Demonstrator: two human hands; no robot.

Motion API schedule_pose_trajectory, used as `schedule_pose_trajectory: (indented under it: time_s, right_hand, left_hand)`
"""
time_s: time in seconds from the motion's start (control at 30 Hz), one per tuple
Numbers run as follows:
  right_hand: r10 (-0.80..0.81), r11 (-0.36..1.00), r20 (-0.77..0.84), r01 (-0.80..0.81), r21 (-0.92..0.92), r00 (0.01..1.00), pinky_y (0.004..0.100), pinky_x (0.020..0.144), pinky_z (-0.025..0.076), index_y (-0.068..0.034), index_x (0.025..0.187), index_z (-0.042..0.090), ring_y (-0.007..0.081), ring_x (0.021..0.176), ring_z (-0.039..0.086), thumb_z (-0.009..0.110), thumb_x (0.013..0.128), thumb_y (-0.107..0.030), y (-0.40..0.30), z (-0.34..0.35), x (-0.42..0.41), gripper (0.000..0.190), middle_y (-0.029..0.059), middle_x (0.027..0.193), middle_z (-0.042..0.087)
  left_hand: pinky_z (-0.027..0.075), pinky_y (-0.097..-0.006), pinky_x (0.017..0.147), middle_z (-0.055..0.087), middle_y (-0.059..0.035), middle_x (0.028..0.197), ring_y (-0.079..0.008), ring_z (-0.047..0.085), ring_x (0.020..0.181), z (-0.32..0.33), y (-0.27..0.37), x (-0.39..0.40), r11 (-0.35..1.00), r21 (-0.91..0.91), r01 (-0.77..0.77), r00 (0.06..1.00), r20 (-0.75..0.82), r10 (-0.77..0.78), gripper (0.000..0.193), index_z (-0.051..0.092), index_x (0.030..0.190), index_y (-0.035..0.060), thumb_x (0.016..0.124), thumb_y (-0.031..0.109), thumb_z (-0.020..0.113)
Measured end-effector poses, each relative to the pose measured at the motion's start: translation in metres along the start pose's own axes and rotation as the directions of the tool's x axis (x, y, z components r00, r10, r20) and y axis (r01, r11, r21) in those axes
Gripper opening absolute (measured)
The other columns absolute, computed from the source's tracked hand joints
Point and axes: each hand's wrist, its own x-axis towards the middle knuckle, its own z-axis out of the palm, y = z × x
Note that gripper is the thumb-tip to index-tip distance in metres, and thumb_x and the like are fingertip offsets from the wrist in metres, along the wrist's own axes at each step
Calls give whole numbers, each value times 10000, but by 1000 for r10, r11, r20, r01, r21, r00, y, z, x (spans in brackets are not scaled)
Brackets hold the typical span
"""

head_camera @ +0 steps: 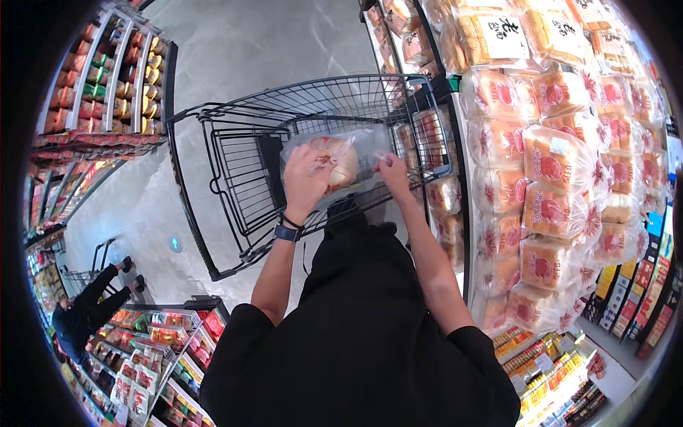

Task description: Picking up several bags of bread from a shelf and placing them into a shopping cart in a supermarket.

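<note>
A round packaged bread loaf with red print on its wrapper is over the shopping cart. My left hand grips the gathered, twisted neck of its wrapper. Around or under the loaf spreads a translucent plastic bag; I cannot tell whether the loaf lies fully inside it. At the bag's right side, my right hand pinches its edge between thumb and fingers. A dark watch is on my left wrist.
Bagged bread loaves are stacked high on the display at right. The cart's handle is on the left. Snack shelves stand across the aisle floor. At lower left a person in dark clothes is beside another cart.
</note>
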Motion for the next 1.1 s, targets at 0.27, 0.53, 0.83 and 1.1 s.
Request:
schedule_pose_trajectory:
  time_s: [0.27,0.53,0.83,1.1]
  right_hand:
    - [199,765,61,-194,614,978,274,716,530,17,1270,634,143,656,639,401,1067,-261,-1,-11,1,416,136,946,744]
    - [312,821,102,-322,472,945,319,821,539,6,1384,551,120,702,638,386,1079,-286,5,9,-15,453,82,1338,653]
    - [117,277,242,-266,923,963,454,1033,477,-44,1566,266,133,663,512,393,1059,-235,-15,11,-20,556,92,1604,381]
    - [-7,250,356,-343,905,934,434,1032,466,-62,1474,403,106,635,474,407,1044,-228,-7,-1,-41,461,156,1472,519]
  left_hand:
    - [472,-421,714,585,-95,825,-335,580,841,55,-39,-25,998,58,-35,982,186,24,169,681,853,68,701,31,746]
    - [465,-423,703,576,-92,820,-328,571,824,51,-59,-46,1000,15,-25,988,150,23,218,688,869,60,659,3,694]
    - [482,-419,747,590,-92,836,-335,579,853,12,-58,-39,995,-85,-54,950,301,78,256,690,889,46,646,-8,631]
    - [488,-427,791,634,-92,899,-336,592,918,58,-130,-69,996,84,33,950,308,-57,157,701,876,49,730,89,744]
